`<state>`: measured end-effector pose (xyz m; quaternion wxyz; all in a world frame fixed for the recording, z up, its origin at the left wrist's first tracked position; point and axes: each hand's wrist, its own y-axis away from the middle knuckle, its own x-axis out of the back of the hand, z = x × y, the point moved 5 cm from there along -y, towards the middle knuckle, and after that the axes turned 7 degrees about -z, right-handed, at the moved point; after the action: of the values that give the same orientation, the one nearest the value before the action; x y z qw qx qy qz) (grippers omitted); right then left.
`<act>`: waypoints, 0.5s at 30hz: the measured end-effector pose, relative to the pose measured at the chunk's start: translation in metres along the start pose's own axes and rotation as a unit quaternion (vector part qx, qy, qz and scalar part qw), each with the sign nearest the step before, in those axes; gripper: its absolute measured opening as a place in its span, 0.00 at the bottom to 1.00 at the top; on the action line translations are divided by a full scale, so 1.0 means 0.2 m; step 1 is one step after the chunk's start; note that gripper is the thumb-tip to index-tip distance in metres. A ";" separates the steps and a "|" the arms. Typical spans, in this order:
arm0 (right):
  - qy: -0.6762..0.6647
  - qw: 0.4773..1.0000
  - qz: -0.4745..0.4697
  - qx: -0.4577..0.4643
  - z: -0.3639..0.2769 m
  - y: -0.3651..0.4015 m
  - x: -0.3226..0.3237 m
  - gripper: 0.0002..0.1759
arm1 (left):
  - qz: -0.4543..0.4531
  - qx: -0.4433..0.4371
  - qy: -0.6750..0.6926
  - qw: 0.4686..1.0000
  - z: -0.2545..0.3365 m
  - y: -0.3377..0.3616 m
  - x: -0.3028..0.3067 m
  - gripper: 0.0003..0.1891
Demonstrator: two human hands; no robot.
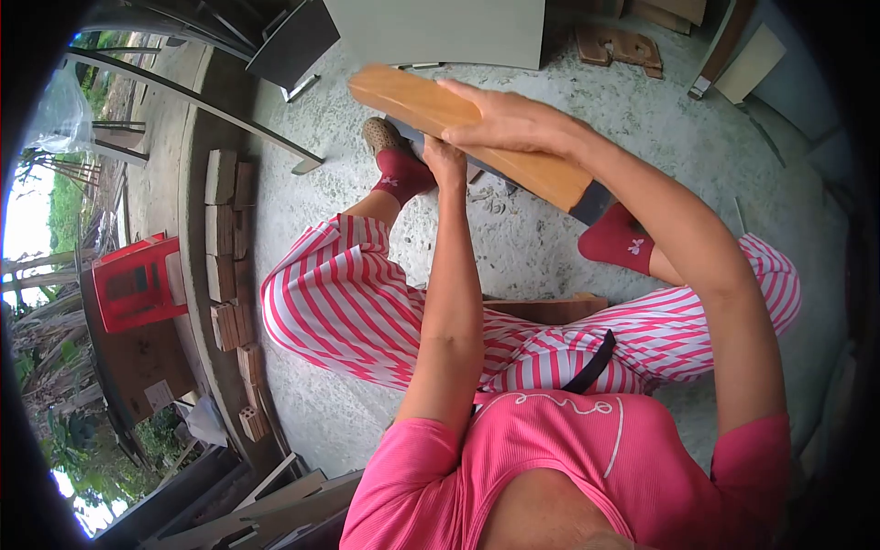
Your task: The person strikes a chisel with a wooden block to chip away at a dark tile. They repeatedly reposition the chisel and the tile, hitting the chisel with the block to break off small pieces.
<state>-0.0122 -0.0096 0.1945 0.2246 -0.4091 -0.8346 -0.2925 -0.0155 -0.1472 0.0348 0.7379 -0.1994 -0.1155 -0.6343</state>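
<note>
A long orange-brown wooden block (536, 176) lies slantwise in front of me, raised above the floor. A dark strip (594, 202) shows along its lower side and at its right end. My right hand (509, 119) is closed across the top of the block, thumb on the near side. Against the near edge, my left hand (445, 163) is closed with its fingers mostly hidden behind the block; it seems to grip the block from below. Both forearms reach forward over my spread knees.
Under my legs is a wooden piece (550, 309). Stacked bricks (220, 252) line the ledge on the left, with a red plastic chair (137, 284) beyond. A metal bar (211, 110) crosses the upper left. Ahead stand a pale panel (440, 32) and a brown wooden piece (619, 48).
</note>
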 end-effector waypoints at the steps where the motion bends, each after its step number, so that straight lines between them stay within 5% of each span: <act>1: -0.022 0.996 0.059 0.056 -0.08 -0.01 0.03 0.49 | -0.012 0.035 -0.011 0.999 -0.02 -0.01 -0.01 0.18; 4: -0.012 0.997 0.065 0.046 -0.37 0.07 0.31 0.48 | -0.007 0.025 0.018 0.999 -0.01 -0.01 -0.04 0.16; 6: -0.085 0.964 -0.240 0.079 -0.58 0.18 0.41 0.51 | -0.012 0.039 0.035 0.999 0.01 0.00 -0.04 0.16; 7: -0.015 0.986 0.131 0.106 -0.47 0.04 0.26 0.49 | -0.019 0.053 0.051 0.997 0.01 0.00 -0.04 0.16; 10: 0.057 0.986 0.136 0.079 -0.19 -0.02 0.05 0.48 | 0.005 0.012 -0.004 1.000 -0.02 -0.01 -0.04 0.15; 12: 0.025 0.999 0.006 -0.032 -0.05 0.02 -0.06 0.49 | 0.000 0.010 0.090 0.996 0.06 0.02 -0.01 0.15; 15: 0.061 0.997 -0.032 -0.038 -0.10 0.02 0.02 0.50 | 0.002 0.008 0.025 1.000 -0.01 0.00 -0.05 0.14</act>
<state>-0.0083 -0.0186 0.2134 0.2500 -0.3716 -0.8201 -0.3561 -0.0179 -0.1390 0.0280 0.7433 -0.1780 -0.1020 -0.6367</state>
